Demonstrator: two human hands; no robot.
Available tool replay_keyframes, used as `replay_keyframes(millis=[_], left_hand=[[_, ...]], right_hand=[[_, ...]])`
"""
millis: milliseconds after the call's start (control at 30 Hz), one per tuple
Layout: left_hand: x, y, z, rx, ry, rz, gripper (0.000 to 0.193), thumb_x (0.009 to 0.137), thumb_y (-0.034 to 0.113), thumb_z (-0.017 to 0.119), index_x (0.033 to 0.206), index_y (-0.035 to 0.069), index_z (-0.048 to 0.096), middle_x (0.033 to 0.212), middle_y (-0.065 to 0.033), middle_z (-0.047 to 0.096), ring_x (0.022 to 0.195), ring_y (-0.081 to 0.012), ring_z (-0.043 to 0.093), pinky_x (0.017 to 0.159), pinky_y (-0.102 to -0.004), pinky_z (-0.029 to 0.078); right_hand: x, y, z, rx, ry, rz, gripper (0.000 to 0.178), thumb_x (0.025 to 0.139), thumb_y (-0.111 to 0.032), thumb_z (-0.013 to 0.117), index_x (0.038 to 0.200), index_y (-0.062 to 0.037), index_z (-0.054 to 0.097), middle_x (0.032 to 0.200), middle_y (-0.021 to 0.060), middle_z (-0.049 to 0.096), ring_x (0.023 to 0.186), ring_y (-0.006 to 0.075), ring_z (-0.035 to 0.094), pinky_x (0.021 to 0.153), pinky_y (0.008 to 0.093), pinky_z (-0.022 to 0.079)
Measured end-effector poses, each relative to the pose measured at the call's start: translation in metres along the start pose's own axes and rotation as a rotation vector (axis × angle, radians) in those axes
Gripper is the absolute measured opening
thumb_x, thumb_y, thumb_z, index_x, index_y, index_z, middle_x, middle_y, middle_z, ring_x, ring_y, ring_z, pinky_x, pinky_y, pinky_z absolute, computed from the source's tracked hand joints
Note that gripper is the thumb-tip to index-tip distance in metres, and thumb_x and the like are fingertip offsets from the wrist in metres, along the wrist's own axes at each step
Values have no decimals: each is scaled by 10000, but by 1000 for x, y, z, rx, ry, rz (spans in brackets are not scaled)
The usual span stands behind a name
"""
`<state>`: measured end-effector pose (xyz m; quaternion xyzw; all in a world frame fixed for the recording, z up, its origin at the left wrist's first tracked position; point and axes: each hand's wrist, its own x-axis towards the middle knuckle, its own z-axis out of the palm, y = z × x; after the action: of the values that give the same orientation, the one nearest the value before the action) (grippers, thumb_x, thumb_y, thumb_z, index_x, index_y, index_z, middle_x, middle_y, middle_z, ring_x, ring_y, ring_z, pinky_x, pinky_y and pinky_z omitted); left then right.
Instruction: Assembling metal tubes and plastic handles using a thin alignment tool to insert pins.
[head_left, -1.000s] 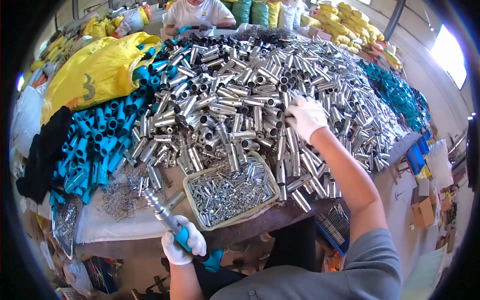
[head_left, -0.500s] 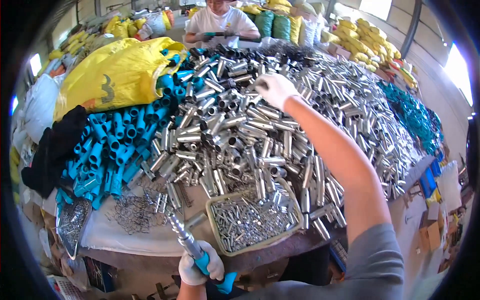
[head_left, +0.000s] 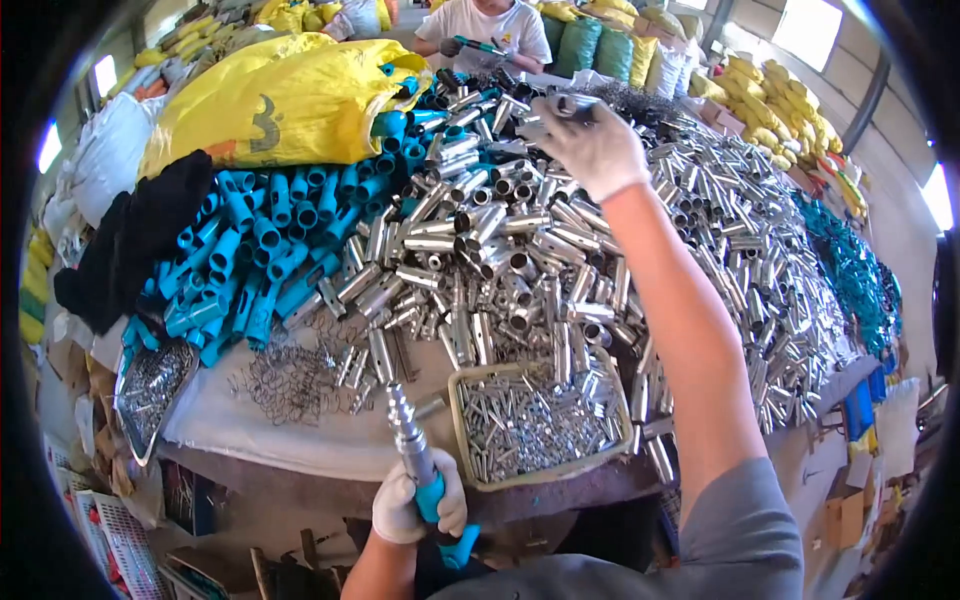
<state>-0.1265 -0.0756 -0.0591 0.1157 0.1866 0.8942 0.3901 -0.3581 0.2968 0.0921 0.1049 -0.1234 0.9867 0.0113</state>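
Observation:
In my left hand [head_left: 418, 500], white-gloved and closed at the lower middle, is a stepped silver metal shaft with a teal handle [head_left: 428, 490]; it points up and away. My right arm reaches across the heap of shiny metal tubes [head_left: 500, 230]. At the far side of that heap, my gloved right hand [head_left: 595, 150] has its fingers curled round what looks like a short metal tube [head_left: 572, 106], partly hidden by them. A shallow tray [head_left: 540, 478] of small metal pins stands at the near table edge, right of the teal-handled shaft.
Teal plastic sleeves [head_left: 250, 240] spill from a yellow sack [head_left: 270, 100] at the left, beside a black cloth [head_left: 135, 245]. Tangled wire springs [head_left: 290, 380] lie nearer. Across the table, a person [head_left: 490, 40] holds a teal-and-dark tool. Teal parts [head_left: 850, 260] lie far right.
The view has shifted, so the table's contents sit further right and a little higher. My right hand has turned and shows curled fingers with a shiny piece. The left keeps its hold.

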Motion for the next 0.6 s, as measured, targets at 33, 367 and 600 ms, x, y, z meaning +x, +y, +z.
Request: replay_keyframes(millis=[33,367,600], left_hand=[[-3,1,1,34,15,7,574,800,439,624,1114,-14,464,670,-135,487,486,-219,481,447,-349,426],[-32,-32,47,661,11,-66,495,828,392,597,1086,-25,530,716,-86,555,588,-138,535,562,-249,425],[-58,-47,68,836,-44,-185,239,883,196,546,1014,-4,558,685,-30,537,584,-92,505,542,-227,403]], right_hand=[[-36,10,26,526,-27,312,492,958,-236,452,1393,-83,281,1354,117,388,1277,161,390,1085,300,349],[-268,64,116,-1797,-210,260,446,638,-149,837,989,-22,592,1011,81,614,923,164,592,829,302,474],[-326,97,126,-1946,-1017,342,338,772,40,604,1074,-103,656,1207,184,546,1056,354,559,877,395,456]])
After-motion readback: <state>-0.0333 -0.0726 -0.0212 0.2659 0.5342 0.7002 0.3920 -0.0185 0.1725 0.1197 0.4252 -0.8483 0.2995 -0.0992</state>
